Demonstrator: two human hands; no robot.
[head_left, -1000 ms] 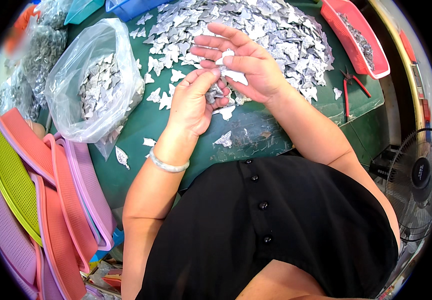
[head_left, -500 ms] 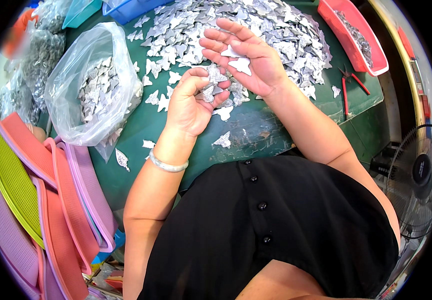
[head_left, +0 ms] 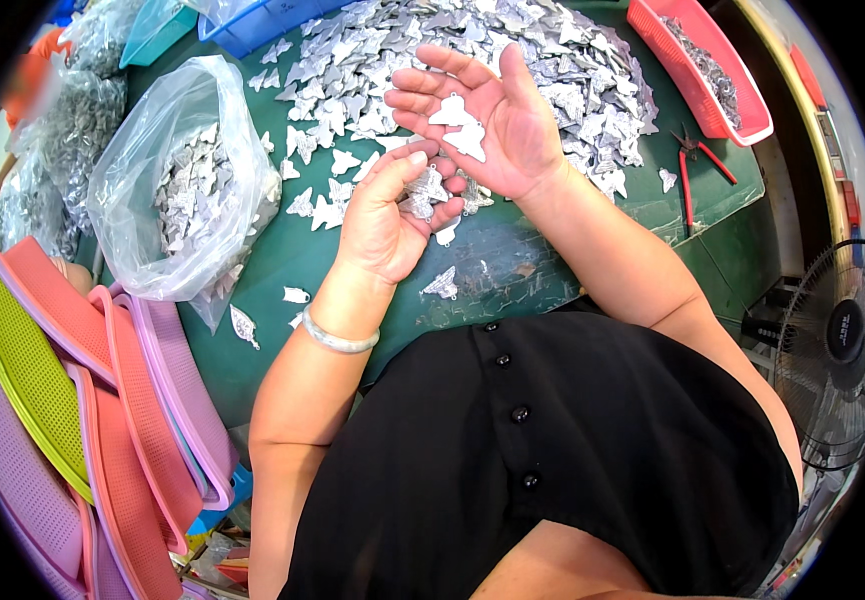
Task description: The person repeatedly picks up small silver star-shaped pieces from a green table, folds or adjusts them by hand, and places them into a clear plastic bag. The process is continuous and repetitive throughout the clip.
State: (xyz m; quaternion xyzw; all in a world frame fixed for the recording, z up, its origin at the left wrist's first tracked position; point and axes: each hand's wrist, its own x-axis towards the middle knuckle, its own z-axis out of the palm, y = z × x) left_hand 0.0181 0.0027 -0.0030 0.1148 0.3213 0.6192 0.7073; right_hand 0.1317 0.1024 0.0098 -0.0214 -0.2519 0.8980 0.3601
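Observation:
Silvery butterfly-shaped metal pendants, some showing a small loop, lie in a big heap [head_left: 353, 70] across the far side of the green table [head_left: 513, 262]. In my left hand [head_left: 381, 220], curled with the thumb over the fingers, sit a few patterned butterfly pendants [head_left: 422, 190]. My right hand [head_left: 513, 135] is palm up, fingers outstretched and thumb raised, with two plain-looking pendants [head_left: 468, 140] resting on it. Both hands are close together above the heap's near edge. A single pendant [head_left: 442, 283] lies on the table below them.
At left stands a clear plastic bag [head_left: 118, 225] of pendants, beside stacked coloured plastic baskets [head_left: 148, 440]. A leaf-shaped piece [head_left: 244, 326] lies near the bag. Red-handled pliers [head_left: 690, 185] and a pink basket [head_left: 753, 118] of metal pieces are at right, with a fan [head_left: 845, 340] beyond.
My right thumb has lifted off the two pendants and spread away from the palm. The left hand has dropped slightly, its fingers still curled round its pendants.

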